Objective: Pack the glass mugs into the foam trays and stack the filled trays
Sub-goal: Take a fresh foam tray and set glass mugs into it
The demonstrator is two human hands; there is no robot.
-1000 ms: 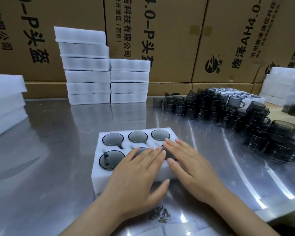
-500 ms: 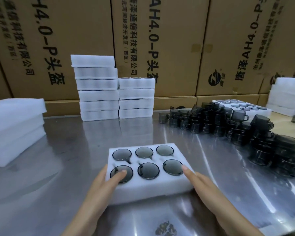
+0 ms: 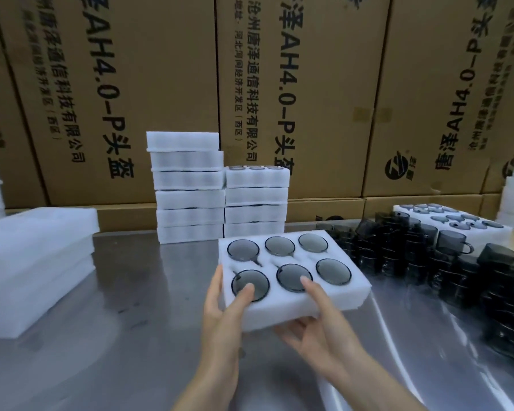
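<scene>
In the head view, the left hand [image 3: 220, 312] is gripping the near left corner of a white rectangular foam tray [image 3: 303, 310], with its thumb lying across the top onto the nearest left smoked-glass mug [image 3: 250, 285] and its other fingers curled along the tray's left edge and under it. The right hand [image 3: 324, 324] is gripping the tray's near edge, thumb resting on top at the rim of the middle front mug [image 3: 294, 277] and the remaining fingers curled beneath the foam. The tray is sitting raised and tilted above the reflective steel table [image 3: 131, 336], apart from its surface, and six dark round mugs are sitting in its six pockets, in two rows of three. Behind the tray, two stacks of white foam trays [image 3: 190, 188] are standing side by side against a wall of brown printed cardboard cartons [image 3: 161, 84]; the left stack is taller, and mug rims are showing on top of the shorter right stack [image 3: 257, 200]. A pile of plain white foam slabs [image 3: 36, 262] is lying at the left. A crowd of loose dark glass mugs [image 3: 442, 262] is standing on the table to the right of the held tray, and beyond them another foam tray with open pockets [image 3: 457, 223] is lying flat.
</scene>
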